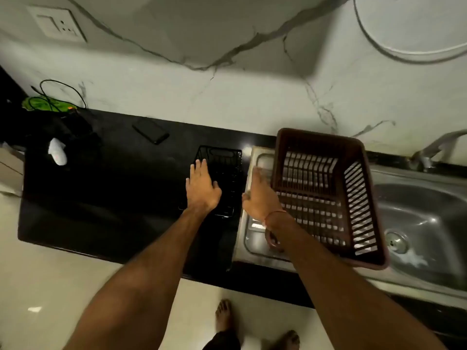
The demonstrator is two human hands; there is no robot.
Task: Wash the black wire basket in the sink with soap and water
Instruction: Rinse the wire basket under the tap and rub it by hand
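Your left hand (202, 189) lies flat and open over the black wire basket (222, 173) at the counter's sink-side edge; right hand (257, 198) open, empty. Grip both long rims before lifting.

- I see a dim, greenish, grainy picture.
- A bright glare spot sits on the black counter (121, 188) just left of the sink (429, 213); the basin gleams softly.
- Motion blur smears the right hand (259, 198) beside the sink.
- A broad shadow crosses the wall above the sink; edges bow outward.
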